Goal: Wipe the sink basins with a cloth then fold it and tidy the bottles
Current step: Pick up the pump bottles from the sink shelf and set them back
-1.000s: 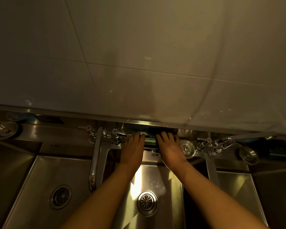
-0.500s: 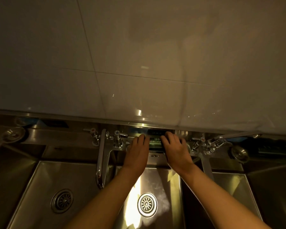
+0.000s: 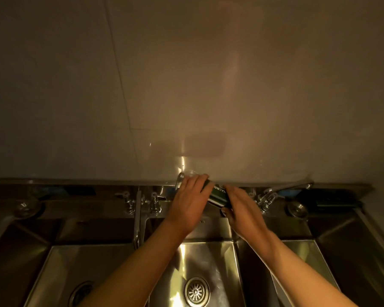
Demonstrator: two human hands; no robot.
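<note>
Bottle (image 3: 218, 193) with a dark green label, tilted toward the left hand (image 3: 187, 201), sits between both hands at the back ledge (image 3: 111, 206) of the sink, above the middle basin (image 3: 205, 262). My read is that the tidying step is under way, though I cannot tell whether the bottle rests on the ledge or is lifted off it.

Two risks seem likely from here. A wet steel ledge and a smooth bottle could let it slip and drop into the basin below the fingers. A careless push to the left could also knock the tap handles (image 3: 142, 201) just beside the left fingers.

Left fingers lie nearly flat and together across the bottle's upper end, covering it more than gripping. On the right hand (image 3: 242, 209), the fingers curl partly closed around the lower end, thumb tucked beneath. No cloth can be made out.
</note>
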